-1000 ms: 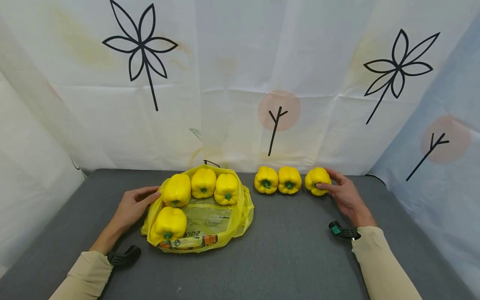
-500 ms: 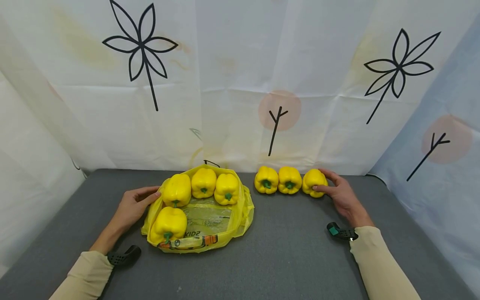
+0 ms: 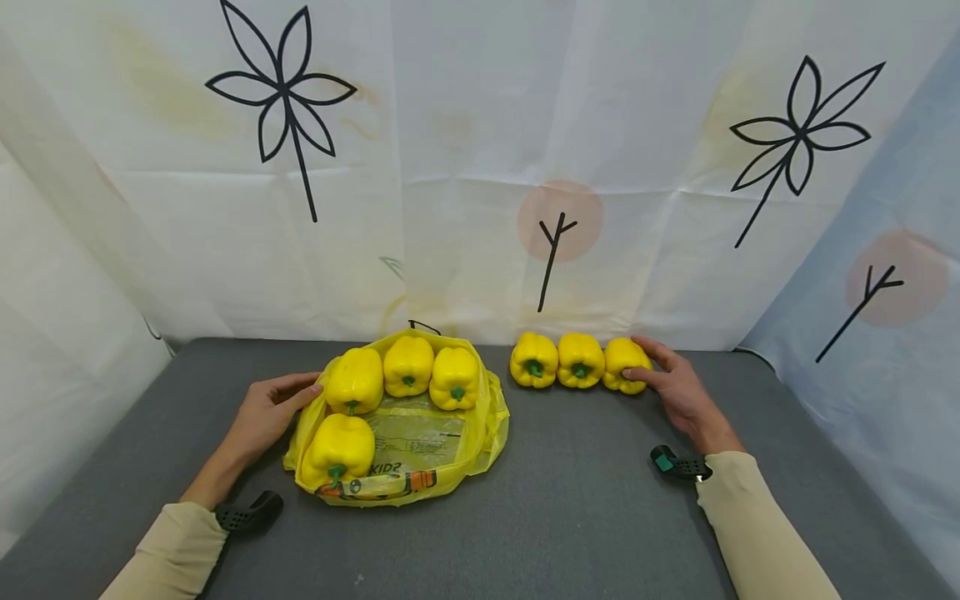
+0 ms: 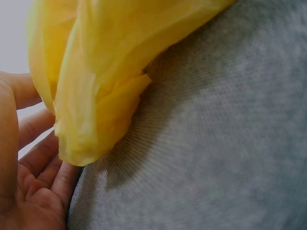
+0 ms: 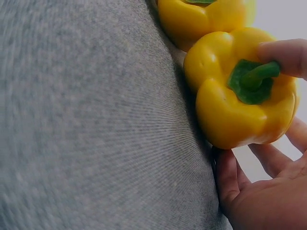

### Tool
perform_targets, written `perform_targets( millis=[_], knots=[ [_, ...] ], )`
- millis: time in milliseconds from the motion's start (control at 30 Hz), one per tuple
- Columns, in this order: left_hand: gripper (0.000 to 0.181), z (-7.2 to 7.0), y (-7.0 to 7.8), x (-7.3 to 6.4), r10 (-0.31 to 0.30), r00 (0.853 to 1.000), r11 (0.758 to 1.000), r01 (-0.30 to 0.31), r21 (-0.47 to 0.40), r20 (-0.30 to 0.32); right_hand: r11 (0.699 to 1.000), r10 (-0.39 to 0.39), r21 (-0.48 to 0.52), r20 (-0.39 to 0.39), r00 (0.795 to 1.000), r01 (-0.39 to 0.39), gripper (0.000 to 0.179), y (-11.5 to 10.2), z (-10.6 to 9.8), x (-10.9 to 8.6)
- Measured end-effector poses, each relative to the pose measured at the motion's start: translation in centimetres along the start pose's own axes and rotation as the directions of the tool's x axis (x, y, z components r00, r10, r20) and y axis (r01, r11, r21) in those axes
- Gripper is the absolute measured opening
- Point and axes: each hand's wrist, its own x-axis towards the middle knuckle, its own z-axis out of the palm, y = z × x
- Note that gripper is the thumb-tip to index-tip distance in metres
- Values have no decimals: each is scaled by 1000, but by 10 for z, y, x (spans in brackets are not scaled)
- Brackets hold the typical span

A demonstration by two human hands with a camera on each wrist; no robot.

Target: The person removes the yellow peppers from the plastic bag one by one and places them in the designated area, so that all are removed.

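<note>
My right hand (image 3: 682,390) grips a yellow bell pepper (image 3: 618,367) at the right end of a row of 3, thumb on the front near the green stem and fingers round the far side. In the right wrist view this pepper (image 5: 235,91) sits against its neighbour (image 5: 206,19). The other two peppers in the row are a left one (image 3: 533,361) and a middle one (image 3: 581,361). My left hand (image 3: 262,414) holds the left edge of an open yellow plastic bag (image 3: 487,433). Several yellow bell peppers (image 3: 341,446) lie inside it. In the left wrist view the bag (image 4: 96,62) hides its fingertips.
The grey table (image 3: 570,500) carries everything. A white cloth (image 3: 465,125) printed with black plant outlines hangs behind it and at the sides. A thin black cord (image 3: 423,325) shows behind the bag.
My right hand has slid its pepper to the left, closing the gap to the other two in the row. The left hand and the bag have stayed in place.
</note>
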Motion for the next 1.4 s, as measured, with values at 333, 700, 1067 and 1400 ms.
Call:
perform_targets(
  millis=[333, 700, 1067, 1400],
  knots=[
    [46, 0, -1, -1, -6, 1000, 1000, 6, -12, 2, 999, 4, 51, 16, 1000, -5, 79, -1, 2, 0],
    [47, -1, 1, -1, -14, 1000, 1000, 14, 5, -3, 998, -25, 55, 44, 999, 22, 81, -6, -1, -4],
    [49, -1, 1, -1, -32, 999, 999, 32, 36, 0, 998, -35, 48, 34, 999, 34, 84, -15, -6, -8],
    [48, -2, 1, -1, -23, 1000, 999, 23, 36, -4, 997, -74, -26, 30, 997, 75, 86, -26, -13, -17]
  ],
)
